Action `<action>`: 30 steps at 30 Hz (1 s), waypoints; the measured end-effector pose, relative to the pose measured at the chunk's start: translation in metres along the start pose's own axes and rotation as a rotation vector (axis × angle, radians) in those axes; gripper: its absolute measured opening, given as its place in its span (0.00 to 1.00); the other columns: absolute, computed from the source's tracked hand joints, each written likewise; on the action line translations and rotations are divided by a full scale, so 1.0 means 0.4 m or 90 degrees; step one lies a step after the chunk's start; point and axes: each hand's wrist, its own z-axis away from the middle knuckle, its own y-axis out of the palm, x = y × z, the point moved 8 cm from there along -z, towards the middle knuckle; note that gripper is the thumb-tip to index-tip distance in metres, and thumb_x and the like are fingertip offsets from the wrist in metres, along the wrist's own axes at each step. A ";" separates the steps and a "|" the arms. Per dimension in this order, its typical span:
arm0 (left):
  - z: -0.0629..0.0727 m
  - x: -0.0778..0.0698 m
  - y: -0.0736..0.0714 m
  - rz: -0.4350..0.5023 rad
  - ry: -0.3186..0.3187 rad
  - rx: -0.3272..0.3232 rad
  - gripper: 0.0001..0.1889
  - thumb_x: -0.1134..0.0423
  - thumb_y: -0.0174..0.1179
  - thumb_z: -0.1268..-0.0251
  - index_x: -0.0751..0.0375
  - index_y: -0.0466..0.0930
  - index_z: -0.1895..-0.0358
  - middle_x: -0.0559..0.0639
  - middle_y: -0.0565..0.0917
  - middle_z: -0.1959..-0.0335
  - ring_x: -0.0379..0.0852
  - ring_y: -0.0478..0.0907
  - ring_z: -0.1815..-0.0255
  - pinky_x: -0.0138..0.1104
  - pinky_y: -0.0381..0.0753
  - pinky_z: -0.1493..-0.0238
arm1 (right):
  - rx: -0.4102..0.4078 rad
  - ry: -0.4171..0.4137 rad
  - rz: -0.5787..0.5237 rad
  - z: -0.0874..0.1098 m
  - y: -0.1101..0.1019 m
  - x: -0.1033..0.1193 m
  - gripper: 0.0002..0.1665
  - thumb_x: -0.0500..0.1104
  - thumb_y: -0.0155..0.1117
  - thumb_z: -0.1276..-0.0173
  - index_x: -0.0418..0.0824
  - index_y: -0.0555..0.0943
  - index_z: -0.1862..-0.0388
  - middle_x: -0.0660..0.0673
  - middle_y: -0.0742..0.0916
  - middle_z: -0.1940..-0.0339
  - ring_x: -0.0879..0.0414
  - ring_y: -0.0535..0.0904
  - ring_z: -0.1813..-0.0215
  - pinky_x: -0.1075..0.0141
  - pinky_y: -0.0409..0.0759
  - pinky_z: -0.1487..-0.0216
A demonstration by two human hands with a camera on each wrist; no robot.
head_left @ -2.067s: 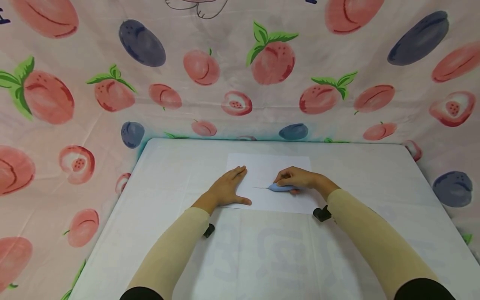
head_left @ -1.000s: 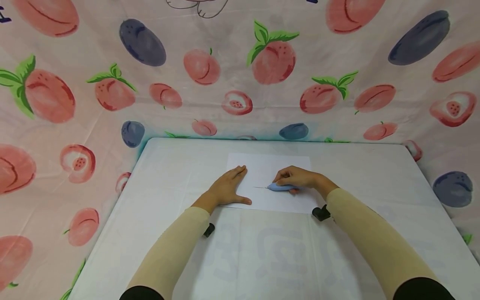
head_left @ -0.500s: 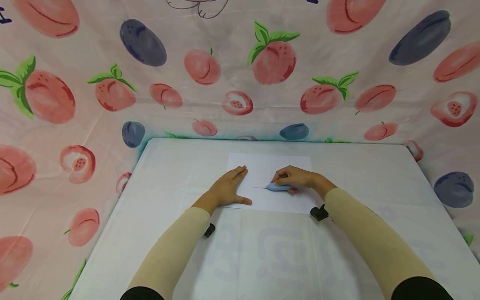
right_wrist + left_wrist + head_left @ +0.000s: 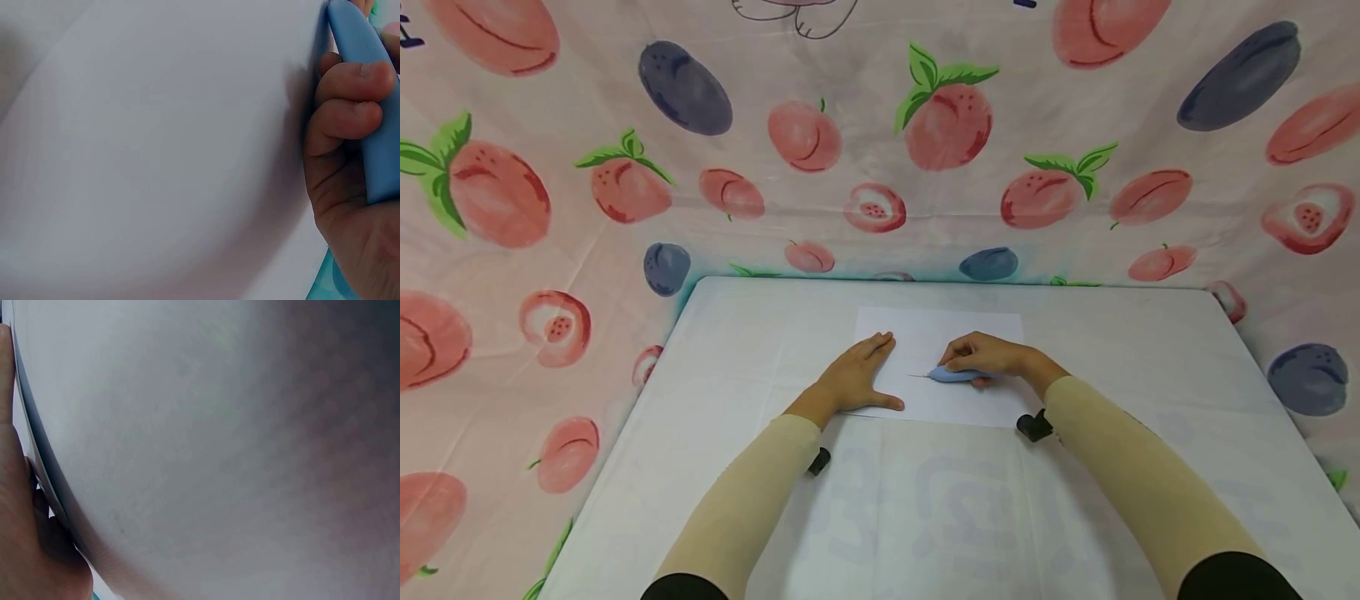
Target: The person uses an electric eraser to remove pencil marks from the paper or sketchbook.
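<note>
A sheet of white paper [image 4: 955, 408] lies on the white-covered table. My left hand [image 4: 853, 375] rests flat on its left side, fingers straight and thumb spread out; part of this hand [image 4: 19, 519] shows at the edge of the left wrist view. My right hand [image 4: 988, 354] grips a blue, smooth, tapered tool [image 4: 955, 374] whose narrow tip points left. A thin dark line [image 4: 916, 375] runs on the paper from the tip toward my left hand. In the right wrist view, curled fingers [image 4: 350, 119] wrap the blue tool [image 4: 362, 44]; its exact kind is unclear.
The table [image 4: 775, 308] is covered in white, with faint printing showing through near the front. Behind and beside it hangs a pink cloth [image 4: 842, 75] printed with fruit. A black wrist mount [image 4: 1034, 427] sits under my right cuff, another [image 4: 819, 461] at my left.
My right hand has slid slightly left with the blue tool, its tip moving along the thin line. My left hand and the paper have stayed in place.
</note>
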 end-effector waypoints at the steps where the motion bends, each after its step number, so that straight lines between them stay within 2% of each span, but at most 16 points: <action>1: 0.000 0.000 0.001 -0.001 0.000 0.002 0.63 0.20 0.57 0.53 0.50 0.41 0.19 0.42 0.43 0.18 0.42 0.40 0.18 0.39 0.47 0.21 | 0.000 0.000 0.001 -0.001 0.000 -0.001 0.17 0.44 0.57 0.25 0.35 0.82 0.46 0.45 0.79 0.68 0.58 0.68 0.84 0.71 0.71 0.80; 11: 0.000 -0.002 -0.002 -0.002 -0.001 0.007 0.63 0.20 0.57 0.53 0.51 0.41 0.19 0.42 0.43 0.18 0.43 0.40 0.18 0.39 0.47 0.21 | 0.003 -0.008 0.006 -0.004 0.005 0.008 0.17 0.43 0.56 0.24 0.33 0.81 0.45 0.46 0.77 0.70 0.59 0.68 0.84 0.71 0.70 0.79; 20: 0.000 0.000 0.000 -0.003 -0.006 0.014 0.63 0.19 0.56 0.54 0.50 0.40 0.19 0.42 0.42 0.18 0.42 0.39 0.18 0.38 0.45 0.20 | 0.022 -0.051 0.005 -0.004 0.011 0.021 0.16 0.44 0.55 0.24 0.37 0.83 0.47 0.47 0.80 0.68 0.62 0.69 0.85 0.72 0.72 0.79; 30: 0.002 -0.003 -0.002 -0.001 -0.006 0.006 0.63 0.19 0.56 0.54 0.50 0.41 0.19 0.42 0.43 0.18 0.43 0.40 0.18 0.39 0.46 0.21 | 0.013 -0.022 0.004 -0.022 0.019 0.021 0.16 0.43 0.56 0.25 0.35 0.82 0.47 0.43 0.81 0.64 0.60 0.68 0.85 0.71 0.71 0.80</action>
